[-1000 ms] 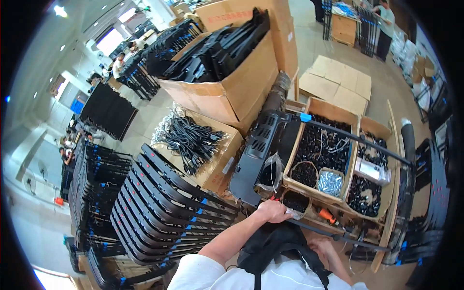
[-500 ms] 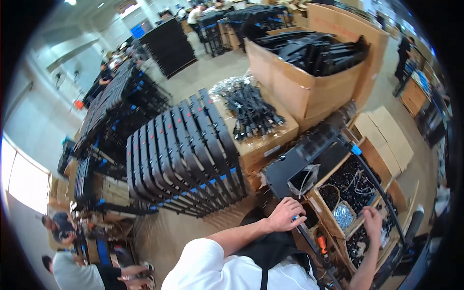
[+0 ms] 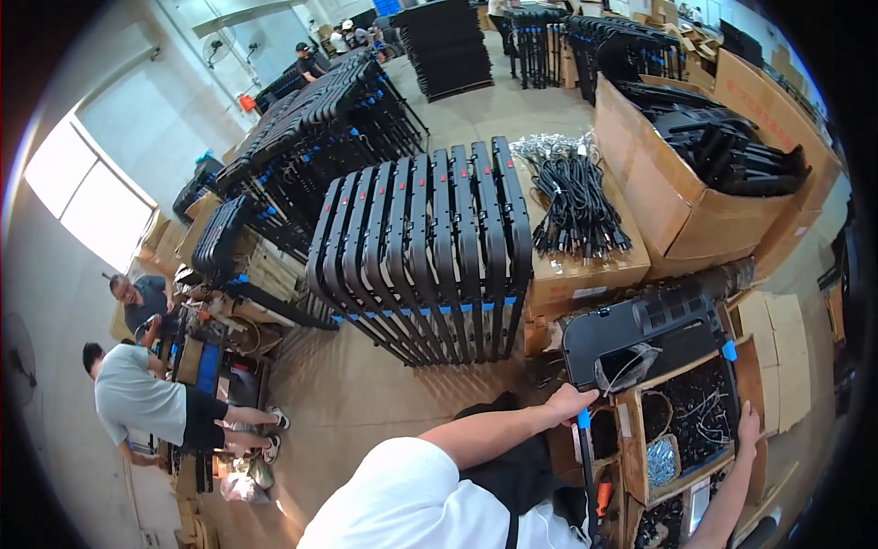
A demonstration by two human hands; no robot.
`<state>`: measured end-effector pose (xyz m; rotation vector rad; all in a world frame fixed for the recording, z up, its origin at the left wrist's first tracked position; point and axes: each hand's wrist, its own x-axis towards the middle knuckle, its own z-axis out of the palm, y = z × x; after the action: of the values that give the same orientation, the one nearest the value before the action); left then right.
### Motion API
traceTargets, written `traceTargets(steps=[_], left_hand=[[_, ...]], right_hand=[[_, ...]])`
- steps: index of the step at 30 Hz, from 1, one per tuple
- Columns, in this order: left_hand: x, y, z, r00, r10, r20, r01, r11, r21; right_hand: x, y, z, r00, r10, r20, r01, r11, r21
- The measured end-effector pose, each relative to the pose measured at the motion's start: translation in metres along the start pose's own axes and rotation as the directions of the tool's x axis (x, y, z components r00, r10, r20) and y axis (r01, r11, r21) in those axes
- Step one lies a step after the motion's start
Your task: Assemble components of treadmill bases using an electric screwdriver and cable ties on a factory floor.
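Note:
A black frame [image 3: 594, 343] with a wide panel and two long bars, marked with blue tape, lies across the bins in front of me. My left hand [image 3: 572, 403] is closed round its left bar, just above a piece of blue tape. At the right bar, my right hand [image 3: 749, 428] has its fingers wrapped on the edge. Between the bars is a wooden parts box [image 3: 654, 489] with black small parts [image 3: 700, 407] and a tub of silvery screws [image 3: 661, 460]. An orange-handled tool [image 3: 604, 499] lies beside the left bar.
Ahead stands a row of black frames [image 3: 421, 247]. Black cables [image 3: 581, 206] lie on a carton [image 3: 594, 274], beside a large carton [image 3: 672, 197] of black plastic parts. More stacked frames [image 3: 302, 146] stand behind. Two people [image 3: 151, 393] are at a bench on the left.
My view has swung left, so the scene sits further right. My right hand has moved from above the parts box to the frame's right bar. My left hand stays on the left bar.

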<state>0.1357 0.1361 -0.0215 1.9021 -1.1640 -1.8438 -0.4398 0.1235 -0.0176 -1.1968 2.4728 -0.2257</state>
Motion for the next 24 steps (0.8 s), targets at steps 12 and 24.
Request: traceTargets(steps=[12, 24], left_hand=[[0.009, 0.001, 0.018, 0.993, 0.120, -0.011, -0.120, 0.985, -0.125], [0.025, -0.026, 0.011, 0.963, 0.232, 0.137, -0.170, 0.918, -0.359]], right_hand=[[0.036, 0.086, 0.041, 0.996, -0.050, 0.068, 0.013, 0.886, 0.464], [-0.036, 0.019, -0.043, 0.897, -0.066, -0.437, 0.169, 0.965, 0.200]])
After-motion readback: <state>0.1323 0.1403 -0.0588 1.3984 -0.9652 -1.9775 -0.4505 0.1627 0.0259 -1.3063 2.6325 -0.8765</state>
